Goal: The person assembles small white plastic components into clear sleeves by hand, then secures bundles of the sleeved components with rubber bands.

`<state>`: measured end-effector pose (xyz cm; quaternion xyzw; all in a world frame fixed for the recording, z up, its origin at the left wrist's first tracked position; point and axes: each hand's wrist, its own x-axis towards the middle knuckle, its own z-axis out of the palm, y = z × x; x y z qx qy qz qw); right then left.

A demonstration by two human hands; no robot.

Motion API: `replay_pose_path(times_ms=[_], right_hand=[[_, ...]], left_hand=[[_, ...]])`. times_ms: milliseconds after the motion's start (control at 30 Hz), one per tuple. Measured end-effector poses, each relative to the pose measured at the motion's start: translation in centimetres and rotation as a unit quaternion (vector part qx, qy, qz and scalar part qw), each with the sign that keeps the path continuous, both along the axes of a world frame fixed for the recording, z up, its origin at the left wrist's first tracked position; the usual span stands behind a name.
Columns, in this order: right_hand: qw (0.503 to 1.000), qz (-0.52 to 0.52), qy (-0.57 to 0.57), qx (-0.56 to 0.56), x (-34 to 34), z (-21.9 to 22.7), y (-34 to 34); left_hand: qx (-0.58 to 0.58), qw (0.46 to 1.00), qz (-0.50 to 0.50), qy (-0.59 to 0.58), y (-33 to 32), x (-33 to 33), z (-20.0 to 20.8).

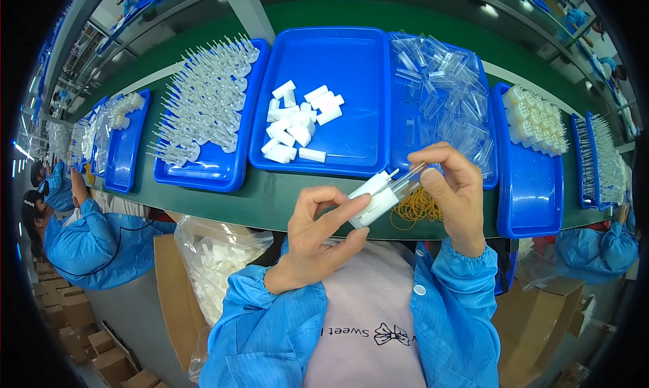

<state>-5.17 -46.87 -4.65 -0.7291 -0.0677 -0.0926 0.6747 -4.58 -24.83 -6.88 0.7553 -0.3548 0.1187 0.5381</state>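
Note:
My left hand [314, 236] is closed around a white plastic housing [373, 209], with its thumb and fingers along the sides. A thin stem sticks out of the housing's upper end. Between thumb and fingertips, my right hand [456, 195] grips a clear plastic sleeve [408, 182], whose lower end meets the housing. How far the two parts overlap I cannot tell. Ahead of my left hand, a blue tray [338, 56] bears several loose white housings [299, 127]. Beyond my right hand, several clear sleeves [446, 83] lie heaped in another blue tray [399, 144].
A blue tray [203, 175] of white parts with thin stems [203, 104] stands left. Yellow rubber bands [418, 209] lie at the table edge. Stacked trays [531, 205] hold bundled pieces [534, 117] at right. An open carton [172, 280] with a filled bag [220, 259] stands below left.

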Motion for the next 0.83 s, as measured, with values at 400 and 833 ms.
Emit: replay_pose_path(times_ms=[400, 833], right_hand=[[0.998, -0.043, -0.045, 0.008, 0.1, 0.0, 0.3], [0.997, -0.054, -0.053, 0.004, -0.2, 0.1, 1.3]], left_hand=[[-0.255, 0.926, -0.031, 0.277, 0.0, 1.2, -2.9], [0.025, 0.999, 0.029, -0.029, 0.5, 2.0, -1.1]])
